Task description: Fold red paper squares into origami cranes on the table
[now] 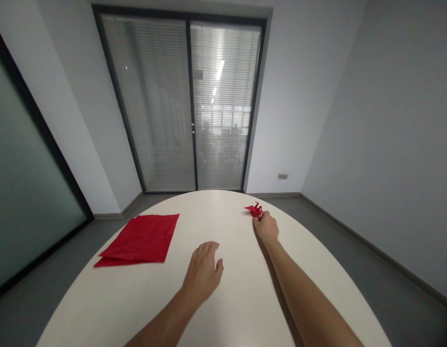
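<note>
A person's two bare hands reach over a round, smooth, cream-white bench (218, 219). The right hand (264, 222), arm extended, has its fingers closed on the near side of a small red folded figure (254, 209), angular with thin pointed tips, near the bench's far right edge; whether the figure rests on the top or is slightly raised, I cannot tell. The left hand (204, 269) is open, palm down, fingers together and thumb apart, around the middle of the bench. To its left, well apart from the figure, lie thin red sheets (144, 239), squarish, creased and slightly fanned, one lower corner near the bench's curved left edge. A smooth pale stretch of top separates the sheets from the figure. Beyond are dark-framed glass panels (189, 106) with slatted blinds, and plain pale walls (299, 96).
</note>
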The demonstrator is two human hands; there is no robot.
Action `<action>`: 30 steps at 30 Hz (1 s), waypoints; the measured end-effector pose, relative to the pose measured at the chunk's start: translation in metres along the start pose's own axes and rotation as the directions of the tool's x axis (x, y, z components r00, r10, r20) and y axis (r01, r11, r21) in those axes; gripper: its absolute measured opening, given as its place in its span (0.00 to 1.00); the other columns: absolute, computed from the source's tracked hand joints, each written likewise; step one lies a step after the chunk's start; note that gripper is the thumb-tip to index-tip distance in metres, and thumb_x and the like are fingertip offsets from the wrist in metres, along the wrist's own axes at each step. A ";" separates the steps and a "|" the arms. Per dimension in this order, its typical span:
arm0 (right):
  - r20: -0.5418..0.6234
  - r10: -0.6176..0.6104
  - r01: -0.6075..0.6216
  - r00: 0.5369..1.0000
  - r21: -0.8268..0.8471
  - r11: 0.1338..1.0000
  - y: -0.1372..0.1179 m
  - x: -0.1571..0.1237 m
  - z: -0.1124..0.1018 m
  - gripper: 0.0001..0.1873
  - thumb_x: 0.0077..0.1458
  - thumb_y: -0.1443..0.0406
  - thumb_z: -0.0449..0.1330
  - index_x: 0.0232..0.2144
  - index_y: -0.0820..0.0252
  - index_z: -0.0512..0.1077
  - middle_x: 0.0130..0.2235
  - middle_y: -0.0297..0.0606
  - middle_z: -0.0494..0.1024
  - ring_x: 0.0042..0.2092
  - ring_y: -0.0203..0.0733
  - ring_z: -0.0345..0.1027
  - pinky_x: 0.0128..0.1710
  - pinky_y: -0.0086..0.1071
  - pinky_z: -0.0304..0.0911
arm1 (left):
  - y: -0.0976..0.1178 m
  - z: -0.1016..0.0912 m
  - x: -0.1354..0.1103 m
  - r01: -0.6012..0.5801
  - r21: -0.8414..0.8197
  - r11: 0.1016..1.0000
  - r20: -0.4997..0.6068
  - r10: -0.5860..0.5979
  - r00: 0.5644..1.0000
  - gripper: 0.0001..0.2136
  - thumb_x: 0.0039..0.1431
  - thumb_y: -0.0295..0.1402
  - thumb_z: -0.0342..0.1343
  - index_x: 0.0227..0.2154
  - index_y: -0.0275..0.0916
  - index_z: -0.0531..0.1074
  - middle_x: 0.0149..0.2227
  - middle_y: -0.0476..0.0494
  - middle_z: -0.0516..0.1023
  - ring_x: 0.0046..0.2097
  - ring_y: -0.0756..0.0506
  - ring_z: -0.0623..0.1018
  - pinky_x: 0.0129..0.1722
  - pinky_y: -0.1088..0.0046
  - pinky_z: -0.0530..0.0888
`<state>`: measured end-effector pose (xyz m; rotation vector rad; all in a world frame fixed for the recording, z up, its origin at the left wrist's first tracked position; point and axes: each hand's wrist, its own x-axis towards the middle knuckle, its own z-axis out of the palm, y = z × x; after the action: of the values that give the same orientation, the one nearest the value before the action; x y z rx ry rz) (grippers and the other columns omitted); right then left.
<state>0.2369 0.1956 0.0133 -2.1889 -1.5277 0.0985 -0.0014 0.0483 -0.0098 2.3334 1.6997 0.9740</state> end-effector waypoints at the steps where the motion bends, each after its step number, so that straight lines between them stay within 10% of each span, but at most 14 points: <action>1: 0.004 -0.010 0.010 1.000 -0.017 1.000 0.001 -0.002 -0.003 0.15 0.59 0.58 0.58 0.45 0.60 0.68 0.43 0.47 0.79 0.45 0.49 0.74 0.39 0.34 0.65 | 0.000 0.000 -0.001 0.000 0.002 1.000 0.003 0.000 1.000 0.16 0.60 0.27 0.50 0.51 0.36 0.68 0.50 0.37 0.75 0.54 0.39 0.73 0.57 0.55 0.69; 16: 0.091 -0.264 0.277 0.960 -0.192 0.942 0.017 -0.099 -0.041 0.14 0.65 0.63 0.50 0.46 0.65 0.71 0.46 0.51 0.78 0.51 0.52 0.70 0.46 0.37 0.61 | -0.001 -0.028 -0.013 0.175 0.310 0.934 -0.173 -0.126 0.977 0.20 0.61 0.31 0.52 0.56 0.33 0.69 0.64 0.31 0.66 0.64 0.34 0.65 0.63 0.53 0.63; 22: 0.087 -0.338 0.347 0.937 -0.120 0.930 0.034 -0.102 -0.041 0.13 0.65 0.63 0.52 0.47 0.63 0.71 0.48 0.48 0.78 0.52 0.49 0.69 0.48 0.34 0.59 | -0.024 -0.039 -0.021 0.448 0.498 0.743 -0.238 -0.379 0.894 0.29 0.62 0.39 0.51 0.62 0.24 0.64 0.67 0.20 0.57 0.68 0.25 0.57 0.64 0.45 0.56; 30: 0.079 -0.386 0.393 0.919 -0.114 0.913 0.037 -0.103 -0.040 0.13 0.65 0.64 0.52 0.46 0.63 0.72 0.48 0.46 0.77 0.52 0.48 0.68 0.50 0.33 0.58 | -0.028 -0.033 -0.022 0.490 0.504 0.712 -0.183 -0.466 0.866 0.29 0.66 0.40 0.46 0.62 0.20 0.60 0.66 0.20 0.60 0.66 0.30 0.63 0.62 0.53 0.62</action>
<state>0.2427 0.0793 0.0127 -1.9392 -2.0217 -0.0708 -0.0465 0.0302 -0.0055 1.9120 2.6936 0.4837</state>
